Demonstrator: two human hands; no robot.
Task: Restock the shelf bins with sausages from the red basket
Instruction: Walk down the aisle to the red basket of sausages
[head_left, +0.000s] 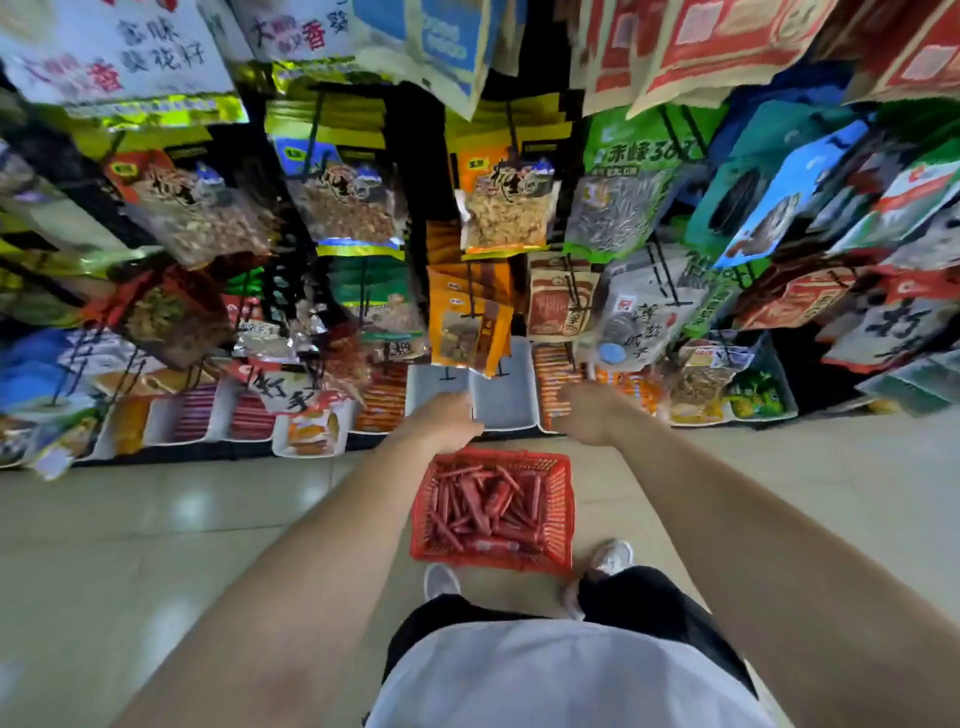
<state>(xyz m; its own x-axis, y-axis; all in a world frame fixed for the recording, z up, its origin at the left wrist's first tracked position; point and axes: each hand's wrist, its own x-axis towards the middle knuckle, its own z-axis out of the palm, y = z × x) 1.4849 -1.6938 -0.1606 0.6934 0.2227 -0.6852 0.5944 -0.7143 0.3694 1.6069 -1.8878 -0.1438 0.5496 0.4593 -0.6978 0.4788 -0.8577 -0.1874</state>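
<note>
Red basket (557, 509) of sausages (483, 506) is set on floor (156, 545) beneath empty bin (506, 408), presumably for short reach; left hand (448, 422) and right hand (587, 415) are held at bin fronts, with the fingers' state not discernible.

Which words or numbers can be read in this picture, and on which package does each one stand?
"葵花籽": white hanging bag, top left.
"香", in pink: the same bag, and also the neighbouring white bag.
"赤峰": green seed bag; the digits after it are blurred.
Print on the sausages in the red basket: too small to read.
Everything else: too blurred to read.
</note>
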